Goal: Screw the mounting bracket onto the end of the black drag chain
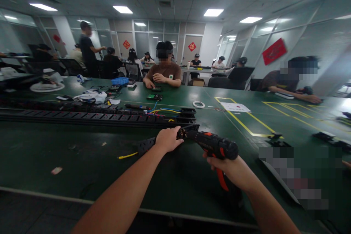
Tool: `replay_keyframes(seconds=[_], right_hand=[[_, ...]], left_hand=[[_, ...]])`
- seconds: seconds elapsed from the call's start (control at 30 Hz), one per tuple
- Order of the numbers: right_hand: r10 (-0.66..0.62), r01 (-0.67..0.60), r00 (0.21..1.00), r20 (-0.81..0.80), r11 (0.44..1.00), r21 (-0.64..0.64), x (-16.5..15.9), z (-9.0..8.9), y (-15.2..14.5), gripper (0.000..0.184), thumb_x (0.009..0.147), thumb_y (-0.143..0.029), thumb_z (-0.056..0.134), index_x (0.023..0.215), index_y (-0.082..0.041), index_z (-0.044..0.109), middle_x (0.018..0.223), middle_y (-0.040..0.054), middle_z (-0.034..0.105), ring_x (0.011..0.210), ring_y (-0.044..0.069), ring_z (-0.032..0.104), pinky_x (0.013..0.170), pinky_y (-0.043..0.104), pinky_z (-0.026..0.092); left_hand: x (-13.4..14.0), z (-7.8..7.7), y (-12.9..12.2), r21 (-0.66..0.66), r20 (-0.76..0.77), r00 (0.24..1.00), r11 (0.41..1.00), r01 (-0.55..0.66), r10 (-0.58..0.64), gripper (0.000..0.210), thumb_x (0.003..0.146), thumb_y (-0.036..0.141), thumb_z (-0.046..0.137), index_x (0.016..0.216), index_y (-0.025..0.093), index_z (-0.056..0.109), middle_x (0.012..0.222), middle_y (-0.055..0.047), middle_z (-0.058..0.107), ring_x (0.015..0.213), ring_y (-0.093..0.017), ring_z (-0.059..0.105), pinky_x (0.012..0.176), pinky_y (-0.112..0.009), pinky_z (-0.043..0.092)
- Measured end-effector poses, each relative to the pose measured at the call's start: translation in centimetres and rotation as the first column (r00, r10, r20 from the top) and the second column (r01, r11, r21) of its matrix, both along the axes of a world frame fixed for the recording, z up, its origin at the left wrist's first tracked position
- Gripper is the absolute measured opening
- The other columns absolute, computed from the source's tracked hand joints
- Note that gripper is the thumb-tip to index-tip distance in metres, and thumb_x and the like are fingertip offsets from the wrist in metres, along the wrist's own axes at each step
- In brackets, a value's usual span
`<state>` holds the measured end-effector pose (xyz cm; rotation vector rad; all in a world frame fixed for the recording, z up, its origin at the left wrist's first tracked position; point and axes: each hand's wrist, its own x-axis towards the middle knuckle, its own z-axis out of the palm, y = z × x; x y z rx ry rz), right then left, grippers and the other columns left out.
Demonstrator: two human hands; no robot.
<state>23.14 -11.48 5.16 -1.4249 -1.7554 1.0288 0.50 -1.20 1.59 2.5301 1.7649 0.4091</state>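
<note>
Your right hand [229, 168] grips the drill [218, 145]. Your left hand [168, 139] holds the black strip [146, 147] (maybe to stop wiggles).

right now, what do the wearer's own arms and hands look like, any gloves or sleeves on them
The left hand and right hand are both ungloved. The left forearm and right forearm are bare as far as they show, with no sleeve, watch or bracelet visible. Any finer markings are too small to tell.
</note>
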Motion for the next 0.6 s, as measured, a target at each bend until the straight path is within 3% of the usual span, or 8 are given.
replay_keyframes(seconds=[0.27, 0.6], right_hand=[[-0.064, 0.062, 0.996, 0.054, 0.997, 0.048, 0.30, -0.17, -0.07, 0.030, 0.080, -0.038, 0.060, 0.099, -0.017, 0.065, 0.086, 0.0052, 0.070, 0.065, 0.018, 0.061, 0.065, 0.032, 0.050], [-0.020, 0.015, 0.993, 0.119, 0.999, 0.044, -0.26, 0.31, -0.37, 0.018, 0.081, -0.033, 0.058, 0.087, -0.018, 0.064, 0.067, -0.0001, 0.061, 0.063, 0.017, 0.059, 0.060, 0.028, 0.047]], left_hand=[[0.00, -0.34, 0.09, 0.009, 0.003, 1.000, 1.000, -0.008, 0.008, 0.063, 0.082, 0.057, 0.056, 0.138, 0.031, 0.042, 0.115, -0.007, 0.067, 0.104, -0.027, 0.063, 0.086, -0.037, 0.046], [0.04, -0.07, 0.04, 0.000, -0.017, 1.000, 1.000, -0.001, 0.001, 0.062, 0.083, 0.056, 0.054, 0.138, 0.031, 0.041, 0.118, -0.006, 0.066, 0.106, -0.026, 0.062, 0.087, -0.036, 0.045]])
